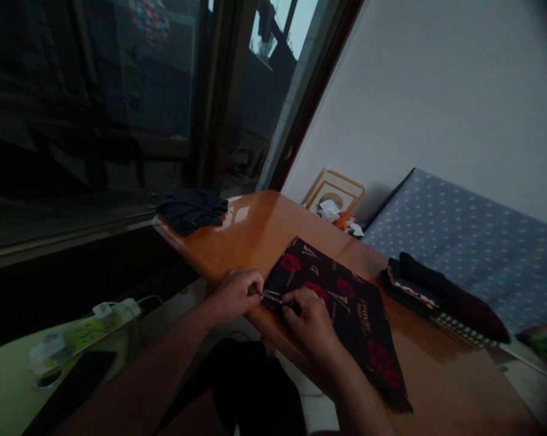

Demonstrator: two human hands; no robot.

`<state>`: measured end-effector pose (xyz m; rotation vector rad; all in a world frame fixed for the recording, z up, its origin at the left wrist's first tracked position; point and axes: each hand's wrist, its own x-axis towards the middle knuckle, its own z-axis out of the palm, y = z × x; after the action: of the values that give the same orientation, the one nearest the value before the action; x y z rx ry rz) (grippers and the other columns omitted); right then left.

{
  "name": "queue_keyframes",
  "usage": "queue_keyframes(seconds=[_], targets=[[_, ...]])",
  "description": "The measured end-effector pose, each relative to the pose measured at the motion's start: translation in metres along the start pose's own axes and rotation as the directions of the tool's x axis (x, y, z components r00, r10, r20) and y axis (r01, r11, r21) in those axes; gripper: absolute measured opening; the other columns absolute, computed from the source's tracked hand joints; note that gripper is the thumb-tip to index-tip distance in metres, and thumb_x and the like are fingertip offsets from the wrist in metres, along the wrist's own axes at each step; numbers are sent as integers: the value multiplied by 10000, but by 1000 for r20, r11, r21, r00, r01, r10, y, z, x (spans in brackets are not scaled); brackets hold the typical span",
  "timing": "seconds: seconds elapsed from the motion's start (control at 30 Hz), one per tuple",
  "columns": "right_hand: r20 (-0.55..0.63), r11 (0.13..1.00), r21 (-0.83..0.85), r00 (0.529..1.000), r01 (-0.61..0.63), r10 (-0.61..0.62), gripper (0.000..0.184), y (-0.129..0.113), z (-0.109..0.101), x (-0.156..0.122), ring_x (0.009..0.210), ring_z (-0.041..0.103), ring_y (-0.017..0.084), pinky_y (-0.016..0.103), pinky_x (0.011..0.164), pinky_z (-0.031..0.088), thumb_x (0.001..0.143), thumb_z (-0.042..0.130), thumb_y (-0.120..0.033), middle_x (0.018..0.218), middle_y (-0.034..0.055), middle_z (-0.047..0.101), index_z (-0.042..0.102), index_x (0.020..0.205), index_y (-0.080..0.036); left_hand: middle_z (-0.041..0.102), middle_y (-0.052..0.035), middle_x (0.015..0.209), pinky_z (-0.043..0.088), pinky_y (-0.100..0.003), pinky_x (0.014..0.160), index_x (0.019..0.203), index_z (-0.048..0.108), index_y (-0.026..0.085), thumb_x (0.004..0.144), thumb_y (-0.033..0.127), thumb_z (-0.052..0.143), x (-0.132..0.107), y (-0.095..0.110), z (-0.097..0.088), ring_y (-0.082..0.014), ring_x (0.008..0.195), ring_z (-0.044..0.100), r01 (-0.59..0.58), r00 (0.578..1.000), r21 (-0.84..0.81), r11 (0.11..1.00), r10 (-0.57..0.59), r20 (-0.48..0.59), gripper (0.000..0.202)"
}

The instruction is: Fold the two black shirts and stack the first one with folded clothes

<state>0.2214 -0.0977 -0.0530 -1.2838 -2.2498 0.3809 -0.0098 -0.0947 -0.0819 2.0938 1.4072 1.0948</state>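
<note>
A dark cloth (355, 303) printed with red roses and pale lettering lies spread flat on the wooden table (250, 236). At its near left corner, my left hand (239, 292) pinches the edge between thumb and fingers. My right hand (313, 318) is a short way to the right, its fingertips closed on the same edge. Between the two hands a narrow strip of the edge is held slightly raised, with a thin pale line along it. The fine detail there is too dim to make out.
A dark bundled cloth (192, 211) lies at the table's far left end. Folded textiles (437, 297) are stacked on the right. Behind the table stand a framed picture (334, 189) and crumpled paper (330, 209). A power strip (86, 336) rests on a pale surface at lower left.
</note>
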Motion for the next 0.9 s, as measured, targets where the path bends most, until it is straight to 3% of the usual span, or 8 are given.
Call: queue_keyframes(seconds=[0.13, 0.37, 0.53, 0.67, 0.77, 0.83, 0.9], targets=[[-20, 998, -64, 1000, 11, -12, 95, -4, 2, -4, 862, 551, 216, 340, 798, 415, 795, 589, -184, 849, 28, 618, 641, 838, -250, 605, 32, 765, 374, -292, 710, 819, 591, 222, 753, 202, 649, -5, 2, 6, -148, 741, 552, 47, 998, -2, 999, -47, -38, 90], [-72, 992, -121, 997, 33, -42, 111, -14, 1, -11, 830, 530, 193, 310, 760, 393, 819, 521, -138, 852, 26, 578, 578, 816, -233, 637, 17, 853, 347, -349, 847, 815, 594, 230, 763, 213, 666, -16, 11, 4, -192, 901, 573, -9, 998, 113, 994, 16, -57, 90], [34, 991, -132, 999, 30, -26, 64, -20, -2, -12, 818, 542, 196, 310, 764, 397, 846, 603, -271, 816, 19, 594, 603, 792, -237, 654, 14, 883, 357, -348, 876, 839, 604, 233, 749, 212, 653, -22, 11, 1, -195, 923, 568, -4, 999, 99, 995, 8, -37, 104], [-22, 993, -119, 1000, 12, -14, 189, -32, -2, -5, 860, 564, 208, 324, 796, 406, 880, 607, -419, 888, 36, 637, 661, 918, -241, 667, 21, 888, 387, -332, 883, 843, 610, 235, 750, 186, 614, -22, 9, 3, -180, 907, 578, 43, 997, 30, 999, -41, -71, 105], [-9, 992, -121, 999, 45, -46, 239, -35, 7, 3, 936, 574, 232, 341, 845, 402, 853, 640, -419, 958, 54, 656, 689, 1016, -251, 663, 20, 852, 420, -309, 834, 849, 609, 229, 775, 191, 588, -22, 6, 5, -168, 862, 595, 34, 994, -64, 997, -41, -103, 86], [0, 998, -55, 1000, 23, -23, 188, -30, 15, 7, 926, 580, 229, 338, 841, 400, 865, 613, -382, 935, 52, 662, 705, 957, -246, 657, 18, 833, 436, -290, 785, 853, 603, 224, 784, 177, 560, -21, 3, 5, -158, 821, 600, 34, 993, -138, 990, -49, -111, 94], [-8, 988, 139, 998, -68, 70, 184, -19, 22, 11, 843, 581, 202, 312, 783, 406, 885, 569, -364, 862, 35, 657, 693, 869, -229, 652, 14, 836, 442, -277, 756, 858, 595, 218, 777, 150, 530, -21, -1, 4, -151, 802, 598, 35, 992, -177, 984, -56, -113, 124]])
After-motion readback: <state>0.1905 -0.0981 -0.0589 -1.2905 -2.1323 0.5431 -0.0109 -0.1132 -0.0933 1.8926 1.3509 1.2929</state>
